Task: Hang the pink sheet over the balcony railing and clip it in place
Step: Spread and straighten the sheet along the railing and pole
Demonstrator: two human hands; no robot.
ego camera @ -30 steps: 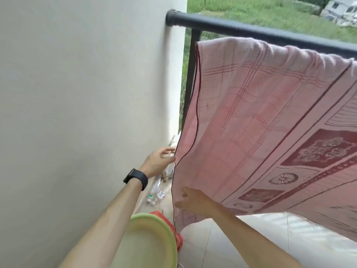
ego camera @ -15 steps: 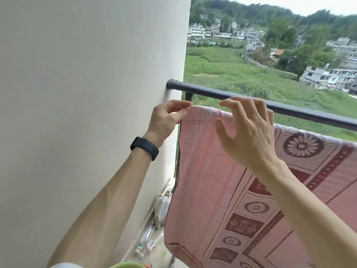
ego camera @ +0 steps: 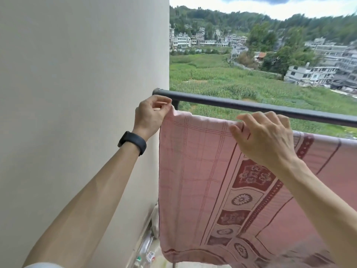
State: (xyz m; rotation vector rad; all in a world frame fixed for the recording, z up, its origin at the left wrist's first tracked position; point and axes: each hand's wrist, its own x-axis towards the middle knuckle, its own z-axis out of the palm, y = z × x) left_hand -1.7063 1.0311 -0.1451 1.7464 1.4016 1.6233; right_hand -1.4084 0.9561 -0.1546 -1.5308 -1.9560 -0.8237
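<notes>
Your left hand [ego camera: 151,113] is pinching the pink sheet [ego camera: 193,171] by its top corner. Your right hand [ego camera: 266,140] is gripping its top edge with curled fingers, and it is hanging just below the railing [ego camera: 231,104].

No writing can be read anywhere. The dark red panels [ego camera: 253,176] woven into the pink sheet [ego camera: 193,171] carry ornamental figures, too blurred to tell as letters. The labels on the plastic bottles [ego camera: 147,255] low down are too small to make out.
</notes>
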